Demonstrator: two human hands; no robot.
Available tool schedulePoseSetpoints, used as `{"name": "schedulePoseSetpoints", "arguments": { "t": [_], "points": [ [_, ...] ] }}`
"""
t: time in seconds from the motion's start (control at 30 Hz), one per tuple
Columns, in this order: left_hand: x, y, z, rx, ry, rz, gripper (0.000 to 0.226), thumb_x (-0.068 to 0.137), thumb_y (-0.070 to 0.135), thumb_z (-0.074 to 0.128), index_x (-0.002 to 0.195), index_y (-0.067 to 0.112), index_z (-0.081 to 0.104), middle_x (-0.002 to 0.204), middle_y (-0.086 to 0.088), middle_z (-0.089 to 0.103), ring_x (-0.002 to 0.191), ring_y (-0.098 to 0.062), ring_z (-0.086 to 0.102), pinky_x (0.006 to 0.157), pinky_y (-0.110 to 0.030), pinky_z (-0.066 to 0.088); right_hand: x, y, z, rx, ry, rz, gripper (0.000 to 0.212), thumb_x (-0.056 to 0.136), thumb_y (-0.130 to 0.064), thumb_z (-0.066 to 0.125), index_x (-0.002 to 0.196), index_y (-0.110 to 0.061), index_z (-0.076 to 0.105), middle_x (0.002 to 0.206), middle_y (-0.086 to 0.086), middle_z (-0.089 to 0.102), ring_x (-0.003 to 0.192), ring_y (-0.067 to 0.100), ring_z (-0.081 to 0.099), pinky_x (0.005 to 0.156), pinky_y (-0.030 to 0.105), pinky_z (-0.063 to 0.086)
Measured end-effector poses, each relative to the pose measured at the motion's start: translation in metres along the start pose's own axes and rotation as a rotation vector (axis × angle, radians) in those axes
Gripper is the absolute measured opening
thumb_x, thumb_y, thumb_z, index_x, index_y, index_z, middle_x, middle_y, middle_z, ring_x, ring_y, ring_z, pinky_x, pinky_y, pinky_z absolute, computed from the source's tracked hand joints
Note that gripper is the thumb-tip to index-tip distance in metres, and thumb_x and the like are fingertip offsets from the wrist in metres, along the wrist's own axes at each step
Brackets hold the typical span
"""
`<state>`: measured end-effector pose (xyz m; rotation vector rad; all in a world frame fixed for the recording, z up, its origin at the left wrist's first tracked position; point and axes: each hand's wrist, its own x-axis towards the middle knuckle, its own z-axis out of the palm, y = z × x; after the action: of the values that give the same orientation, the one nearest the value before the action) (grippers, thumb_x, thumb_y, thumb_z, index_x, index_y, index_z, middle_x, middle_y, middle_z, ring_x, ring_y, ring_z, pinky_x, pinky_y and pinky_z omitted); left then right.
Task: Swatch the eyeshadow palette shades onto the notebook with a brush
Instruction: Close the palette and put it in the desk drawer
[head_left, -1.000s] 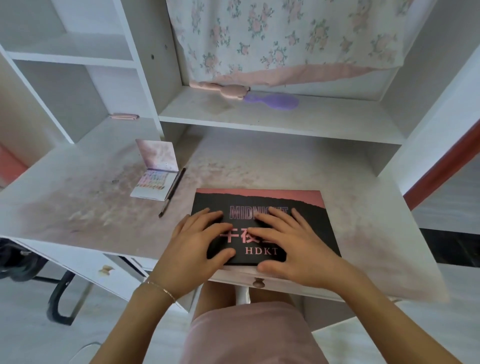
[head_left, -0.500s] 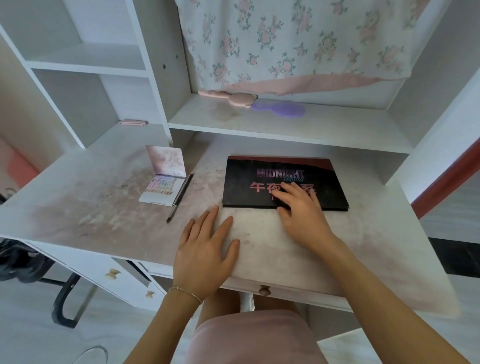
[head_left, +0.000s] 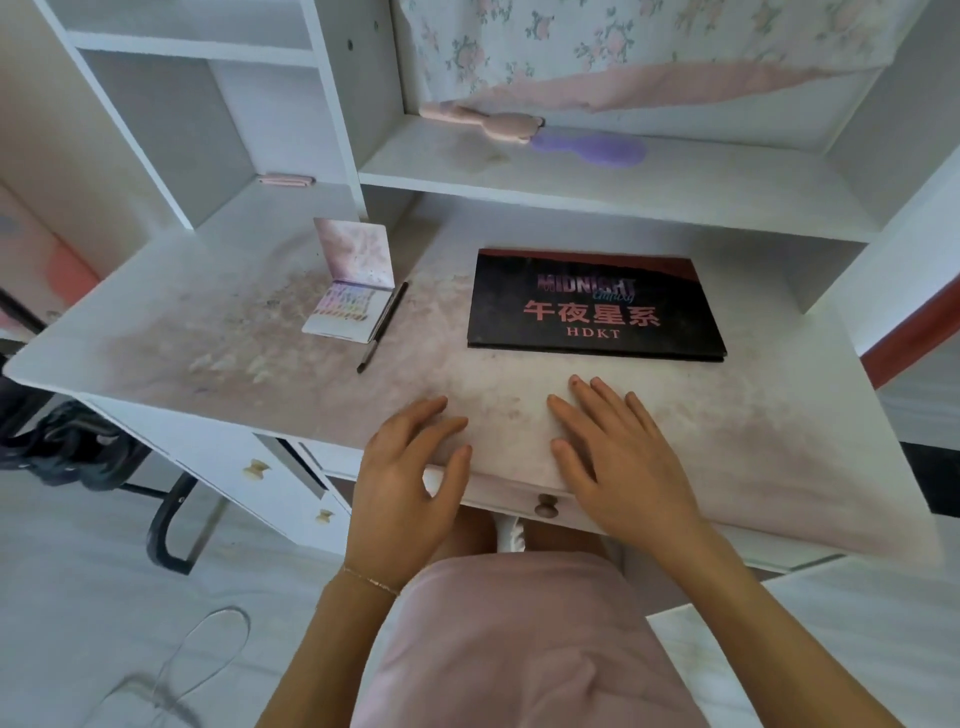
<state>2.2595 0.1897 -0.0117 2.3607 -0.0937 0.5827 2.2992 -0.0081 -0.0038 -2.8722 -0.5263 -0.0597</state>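
Swatching not yet begun: notebook (head_left: 595, 306) closed, brush (head_left: 383, 326) untouched beside open palette (head_left: 347, 313); both hands' fingers released, left hand (head_left: 410, 478) and right hand (head_left: 618, 457) empty.

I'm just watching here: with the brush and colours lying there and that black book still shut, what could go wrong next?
1. The brush lies right against the open eyeshadow palette; reaching for it carelessly might knock the upright lid or shift the palette.
2. The notebook is closed, with a dark glossy cover; swatches need an opened page, or the colours may barely show.
3. The desk looks dusty and stained, so pages or the left hand and right hand could smudge.
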Motion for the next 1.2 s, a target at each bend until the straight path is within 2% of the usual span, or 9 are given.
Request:
{"name": "schedulePoseSetpoints", "arguments": {
  "t": [0.13,0.23,0.33,0.5,0.63,0.73,0.83,0.97,1.2],
  "points": [
    [-0.043,-0.003,0.004,0.145,0.189,-0.067,0.023,0.083,0.028,0.049,0.081,0.014,0.066,0.087,-0.003,0.062,0.085,-0.021,0.052,0.079,-0.023,0.033,0.000,-0.002,0.003,-0.013,0.016,0.004,0.051,0.095,-0.043,0.021,0.144,-0.028,0.022,0.155,-0.002,0.013,0.143,0.014,0.004,0.112,0.030,-0.008],
    [-0.059,0.010,0.026,0.193,-0.046,-0.184,0.023,0.081,0.033,0.046,0.074,0.020,0.064,0.077,0.002,0.063,0.076,-0.024,0.055,0.069,-0.029,0.033,0.000,-0.002,0.003,0.004,0.024,0.004,0.051,0.095,-0.042,0.022,0.144,-0.028,0.023,0.155,-0.002,0.014,0.142,0.014,0.005,0.111,0.029,-0.008],
    [-0.060,0.020,0.060,0.157,-0.261,-0.282,0.025,0.086,0.038,0.045,0.085,0.023,0.065,0.088,0.004,0.066,0.090,-0.022,0.056,0.076,-0.033,0.035,-0.001,-0.002,0.003,0.029,0.026,-0.007,0.049,0.096,-0.040,0.025,0.143,-0.026,0.026,0.154,-0.001,0.016,0.142,0.015,0.007,0.112,0.030,-0.006],
    [-0.050,0.031,0.093,0.071,-0.241,-0.393,0.027,0.087,0.041,0.052,0.073,0.019,0.059,0.080,0.001,0.068,0.087,-0.022,0.057,0.072,-0.031,0.032,-0.002,-0.001,0.004,0.057,0.046,-0.020,0.048,0.096,-0.039,0.028,0.142,-0.026,0.030,0.154,-0.001,0.020,0.142,0.016,0.009,0.113,0.030,-0.004],
    [-0.047,0.031,0.096,0.092,-0.201,-0.435,0.032,0.085,0.042,0.051,0.067,0.018,0.061,0.076,-0.002,0.069,0.084,-0.024,0.059,0.078,-0.033,0.036,0.000,0.000,0.003,0.086,0.089,-0.013,0.045,0.095,-0.037,0.034,0.138,-0.026,0.038,0.151,0.000,0.028,0.140,0.017,0.016,0.114,0.032,0.001],
    [-0.046,0.032,0.094,0.103,-0.208,-0.444,0.036,0.084,0.043,0.049,0.064,0.016,0.061,0.074,-0.004,0.069,0.082,-0.024,0.058,0.079,-0.035,0.037,0.000,0.000,0.004,0.106,0.104,-0.011,0.043,0.094,-0.035,0.037,0.135,-0.025,0.042,0.149,-0.001,0.032,0.139,0.017,0.019,0.114,0.033,0.004],
    [-0.052,0.034,0.086,0.033,-0.206,-0.430,0.037,0.080,0.043,0.046,0.052,0.019,0.047,0.062,-0.007,0.064,0.070,-0.028,0.055,0.073,-0.035,0.039,-0.001,0.001,0.004,0.120,0.113,-0.013,0.042,0.094,-0.034,0.039,0.134,-0.024,0.044,0.148,0.000,0.034,0.139,0.017,0.021,0.114,0.033,0.006],
    [-0.070,0.033,0.072,-0.038,-0.189,-0.378,0.036,0.072,0.049,0.040,0.046,0.025,0.039,0.044,0.002,0.051,0.052,-0.017,0.042,0.068,-0.033,0.038,-0.002,0.001,0.002,0.139,0.133,-0.019,0.040,0.093,-0.031,0.041,0.132,-0.022,0.047,0.146,0.000,0.038,0.137,0.016,0.024,0.113,0.032,0.008],
    [-0.108,0.022,0.054,0.010,-0.212,-0.301,0.036,0.079,0.036,0.063,0.047,0.020,0.056,0.039,0.010,0.042,0.046,-0.007,0.038,0.061,-0.026,0.034,-0.008,0.000,-0.003,0.219,0.106,-0.028,0.036,0.094,-0.022,0.043,0.128,-0.019,0.052,0.143,0.001,0.041,0.136,0.017,0.028,0.113,0.032,0.012]
  ]
}}
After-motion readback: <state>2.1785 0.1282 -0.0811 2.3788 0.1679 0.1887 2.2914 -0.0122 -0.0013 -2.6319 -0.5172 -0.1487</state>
